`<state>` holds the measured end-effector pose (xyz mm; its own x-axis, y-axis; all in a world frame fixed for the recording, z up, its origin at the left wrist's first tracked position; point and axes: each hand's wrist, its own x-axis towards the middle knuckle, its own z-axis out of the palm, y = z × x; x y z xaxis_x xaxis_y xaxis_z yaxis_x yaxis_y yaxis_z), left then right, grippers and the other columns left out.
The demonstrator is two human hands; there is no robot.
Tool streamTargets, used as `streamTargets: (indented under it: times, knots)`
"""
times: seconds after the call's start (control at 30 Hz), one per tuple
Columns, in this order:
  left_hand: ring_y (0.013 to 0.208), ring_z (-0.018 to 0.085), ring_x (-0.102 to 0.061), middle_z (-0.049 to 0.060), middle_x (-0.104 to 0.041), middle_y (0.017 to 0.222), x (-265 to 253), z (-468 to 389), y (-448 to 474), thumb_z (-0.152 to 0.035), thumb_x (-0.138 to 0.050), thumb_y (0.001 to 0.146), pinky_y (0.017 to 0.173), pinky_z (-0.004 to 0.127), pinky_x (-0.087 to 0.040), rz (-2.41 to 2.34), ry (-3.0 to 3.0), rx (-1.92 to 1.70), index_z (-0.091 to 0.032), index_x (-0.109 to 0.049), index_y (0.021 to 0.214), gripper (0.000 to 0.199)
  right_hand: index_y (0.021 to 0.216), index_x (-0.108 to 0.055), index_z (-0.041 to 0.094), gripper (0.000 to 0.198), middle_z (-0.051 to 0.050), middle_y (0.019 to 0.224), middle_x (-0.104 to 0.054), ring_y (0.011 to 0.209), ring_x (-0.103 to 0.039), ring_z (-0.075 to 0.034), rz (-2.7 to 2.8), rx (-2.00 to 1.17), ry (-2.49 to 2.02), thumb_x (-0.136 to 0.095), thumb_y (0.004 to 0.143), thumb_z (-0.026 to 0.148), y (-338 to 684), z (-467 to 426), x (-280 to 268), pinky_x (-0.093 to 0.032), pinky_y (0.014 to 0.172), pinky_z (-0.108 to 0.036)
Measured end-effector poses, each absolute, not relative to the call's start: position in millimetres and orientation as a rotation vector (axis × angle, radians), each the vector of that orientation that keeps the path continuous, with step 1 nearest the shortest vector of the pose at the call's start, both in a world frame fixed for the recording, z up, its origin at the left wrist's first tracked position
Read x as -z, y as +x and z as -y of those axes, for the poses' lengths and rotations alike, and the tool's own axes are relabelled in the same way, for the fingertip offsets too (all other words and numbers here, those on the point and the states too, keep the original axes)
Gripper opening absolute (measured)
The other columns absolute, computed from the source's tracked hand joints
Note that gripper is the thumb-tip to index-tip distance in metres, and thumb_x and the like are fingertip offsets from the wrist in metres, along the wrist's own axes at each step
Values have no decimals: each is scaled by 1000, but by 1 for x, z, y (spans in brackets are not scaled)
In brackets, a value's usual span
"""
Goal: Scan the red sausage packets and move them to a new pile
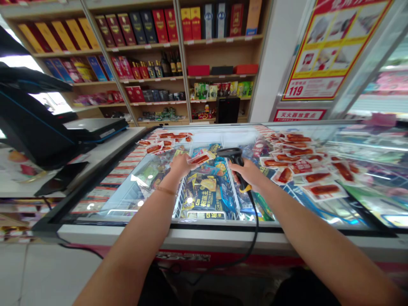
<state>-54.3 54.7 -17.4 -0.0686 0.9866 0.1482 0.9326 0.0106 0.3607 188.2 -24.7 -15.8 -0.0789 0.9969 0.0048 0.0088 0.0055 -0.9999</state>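
Observation:
My left hand (180, 165) is closed on one end of a small clear packet of sausage (200, 159), held above the glass top of a chest freezer (223, 233). My right hand (246, 172) wraps round the grip of a black barcode scanner (232, 154), whose head points left towards the packet. A black cable (256, 229) runs down from the scanner over the freezer's front edge. To the right, many similar sausage packets (298, 163) lie spread on the glass. A smaller group of sausage packets (165, 142) lies at the back left.
Under the glass, wire baskets hold bagged frozen goods (207, 193). At the left, a counter carries a black screen terminal (28, 114) and a flat scale (95, 127). Shelves of boxes and bottles (143, 63) stand behind, with a poster (334, 46) on the right wall.

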Motion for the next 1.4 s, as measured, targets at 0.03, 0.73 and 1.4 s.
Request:
streamTargets:
  times: [0.03, 0.73, 1.4]
  knots:
    - [107, 35, -58, 15, -66, 108, 19, -56, -59, -51, -74, 62, 88, 42, -45, -2073, 2023, -622, -19, -65, 98, 49, 80, -49, 19, 23, 6, 53, -51, 35, -47, -9, 1295, -1253, -1167, -69, 74, 30, 187, 24, 17, -38, 34, -21]
    - [75, 14, -67, 1, -68, 70, 27, -60, -47, -25, -59, 83, 76, 30, -56, -1180, 1106, -1349, -16, -67, 77, 13, 82, -47, 22, 23, 6, 50, -53, 36, -47, -11, 1580, -1157, -1121, -63, 79, 39, 166, 51, 13, -39, 40, -24]
    - [73, 14, -67, 3, -70, 73, 35, -65, -49, -40, -71, 73, 67, 25, -54, -1175, 1117, -1342, -16, -69, 81, 25, 86, -50, 20, 23, 6, 51, -54, 34, -47, -9, 1556, -1224, -1122, -65, 77, 36, 170, 46, 10, -37, 38, -22]
